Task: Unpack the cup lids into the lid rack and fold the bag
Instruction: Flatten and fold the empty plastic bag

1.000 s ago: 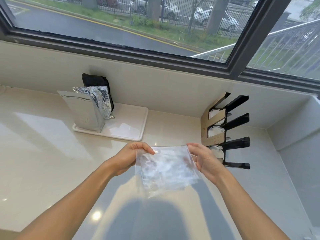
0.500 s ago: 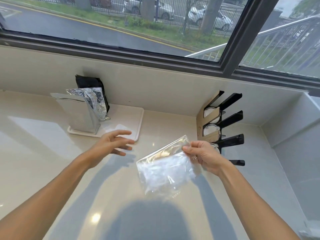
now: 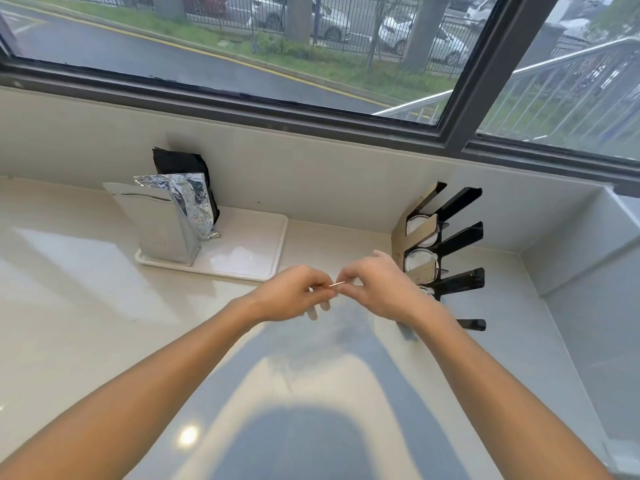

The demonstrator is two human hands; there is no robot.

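Above the pale counter (image 3: 86,323), I see my left hand (image 3: 291,296) and right hand (image 3: 377,289) pinching the blurred clear bag's (image 3: 332,337) top edge together, lid rack (image 3: 446,251) just right.

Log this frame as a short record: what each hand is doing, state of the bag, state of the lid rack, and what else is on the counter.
left hand: pinches the bag's top edge
right hand: pinches the same edge, close beside the left
grip: fingertips of both hands nearly meet
clear plastic bag: hangs below the hands, blurred, looks empty
lid rack: stands against the wall, lids visible in its upper slots
white tray: holds foil pouches and a black pouch
counter: pale, glossy
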